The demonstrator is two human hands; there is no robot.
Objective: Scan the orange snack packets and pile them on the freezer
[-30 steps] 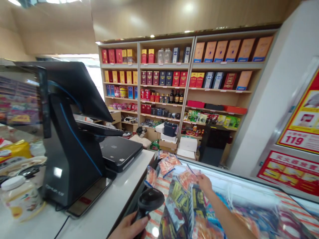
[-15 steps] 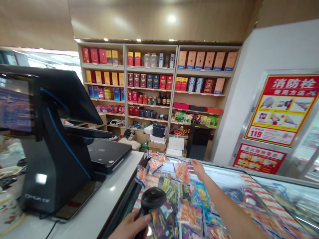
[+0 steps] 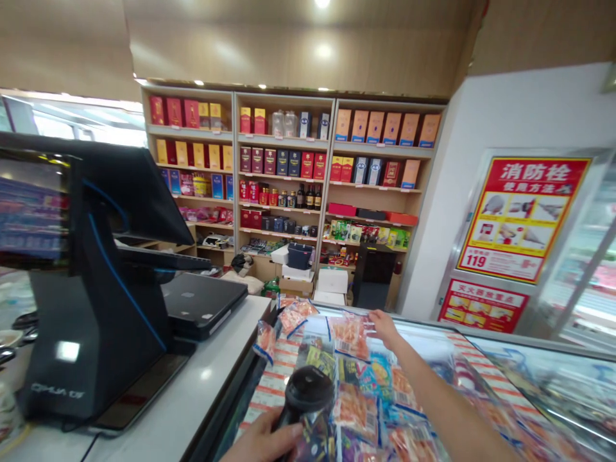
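My left hand (image 3: 267, 436) is wrapped round the handle of a black barcode scanner (image 3: 308, 386), its head over the packets. My right hand (image 3: 384, 327), arm stretched forward, pinches the right edge of a clear snack packet (image 3: 350, 335) with orange-pink contents. That packet lies at the far side of the glass-topped counter. Nearer me are another orange snack packet (image 3: 356, 410), a blue packet (image 3: 378, 377) and a dark green-yellow packet (image 3: 320, 360). Part of the scanner's handle is hidden by my fingers.
To the left, a black checkout terminal (image 3: 115, 308) and a black cash drawer (image 3: 206, 301) stand on a white counter (image 3: 158, 410). More snack packets (image 3: 294, 314) lie near the counter's far left corner. Behind rise shelves (image 3: 283, 139) of boxed bottles; a red-yellow poster (image 3: 524, 218) hangs right.
The scanner in my left hand has moved right across the packets. My right hand stays at the edge of the far snack packet. The view has shifted slightly.
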